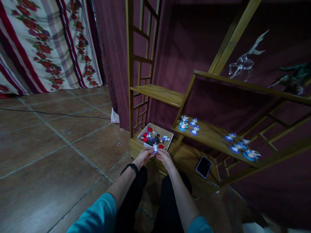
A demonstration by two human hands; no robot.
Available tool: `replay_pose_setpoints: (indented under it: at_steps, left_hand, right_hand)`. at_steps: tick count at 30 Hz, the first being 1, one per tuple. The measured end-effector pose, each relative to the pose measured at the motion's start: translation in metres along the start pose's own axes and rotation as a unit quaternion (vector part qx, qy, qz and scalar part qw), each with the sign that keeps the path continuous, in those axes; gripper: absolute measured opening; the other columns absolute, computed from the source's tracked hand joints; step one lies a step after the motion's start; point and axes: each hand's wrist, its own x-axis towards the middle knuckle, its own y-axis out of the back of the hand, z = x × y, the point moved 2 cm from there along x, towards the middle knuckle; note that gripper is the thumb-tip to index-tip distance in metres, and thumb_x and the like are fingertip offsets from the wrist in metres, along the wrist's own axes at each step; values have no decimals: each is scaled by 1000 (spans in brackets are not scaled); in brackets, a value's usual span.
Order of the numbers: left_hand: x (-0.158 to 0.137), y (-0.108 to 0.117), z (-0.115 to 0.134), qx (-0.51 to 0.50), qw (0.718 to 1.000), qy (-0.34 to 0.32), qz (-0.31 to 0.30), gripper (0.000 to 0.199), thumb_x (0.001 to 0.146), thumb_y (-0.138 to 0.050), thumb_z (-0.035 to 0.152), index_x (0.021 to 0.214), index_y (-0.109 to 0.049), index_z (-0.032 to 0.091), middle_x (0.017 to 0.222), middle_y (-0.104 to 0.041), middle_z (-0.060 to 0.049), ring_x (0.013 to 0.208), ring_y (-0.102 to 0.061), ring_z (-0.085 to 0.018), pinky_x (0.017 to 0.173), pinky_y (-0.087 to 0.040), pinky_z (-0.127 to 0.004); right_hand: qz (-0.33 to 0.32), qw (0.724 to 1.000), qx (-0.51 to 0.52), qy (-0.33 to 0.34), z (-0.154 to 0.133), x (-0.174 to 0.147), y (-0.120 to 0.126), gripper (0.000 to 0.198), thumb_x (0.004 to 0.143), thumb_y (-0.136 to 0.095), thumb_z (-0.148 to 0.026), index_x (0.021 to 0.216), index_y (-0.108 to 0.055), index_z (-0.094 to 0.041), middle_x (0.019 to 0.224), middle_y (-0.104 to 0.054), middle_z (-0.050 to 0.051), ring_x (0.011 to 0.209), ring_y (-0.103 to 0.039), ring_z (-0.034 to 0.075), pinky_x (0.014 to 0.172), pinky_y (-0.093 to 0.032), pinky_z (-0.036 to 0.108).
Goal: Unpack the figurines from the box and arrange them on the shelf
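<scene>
Between the fingertips of both hands is a small white and purple figurine (155,148) on a round base, upright. My left hand (145,154) pinches it from the left, and my right hand (164,156) pinches it from the right. Just beyond them a shallow cardboard box (167,132) holds several more figurines, some with red or black bases, lying jumbled. Two groups of similar figurines stand on the wooden shelf (209,134) to the right: blue and purple ones (194,130) at its left end, others (251,154) at its right end.
A phone or tablet (203,167) lies on the low shelf at right. A glass animal ornament (244,63) and a dark figure (295,77) stand on the upper shelf. A lattice post (131,71) rises behind the box. A cable (60,114) crosses the tiled floor.
</scene>
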Motion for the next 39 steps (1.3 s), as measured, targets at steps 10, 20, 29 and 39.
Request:
replay_pose_setpoints:
  at_steps: [10,20,29,39]
  left_hand:
    - [1,1,-1,-12,1000,-2,-4,12,67,-68,9,78,-62,10,71,-66,-7,60,-63,-12,62,-51,-21]
    - [6,5,-5,-5,1000,-2,1,13,67,-67,7,79,-62,9,71,-66,-7,63,-63,-13,64,-52,-23]
    - [0,1,-2,-13,1000,-2,14,14,67,-68,6,78,-63,10,72,-66,-7,63,-63,-13,64,-52,-24]
    - [-5,-1,0,21,1000,-3,9,15,67,-68,7,82,-65,11,71,-67,-7,61,-63,-12,62,-50,-23]
  right_hand:
    - [7,1000,13,5,-1,-2,-2,36,57,-73,-33,89,-62,-19,69,-66,2,62,-61,13,63,-48,25]
    - [1,999,23,38,0,-3,0,37,54,-74,-29,87,-62,-19,73,-64,0,66,-61,14,66,-48,27]
    - [-5,998,33,52,2,2,2,38,53,-74,-24,88,-61,-18,76,-64,1,70,-62,15,69,-48,29]
    - [-9,998,17,64,7,9,6,43,51,-73,-22,92,-61,-20,85,-66,3,79,-62,17,71,-47,30]
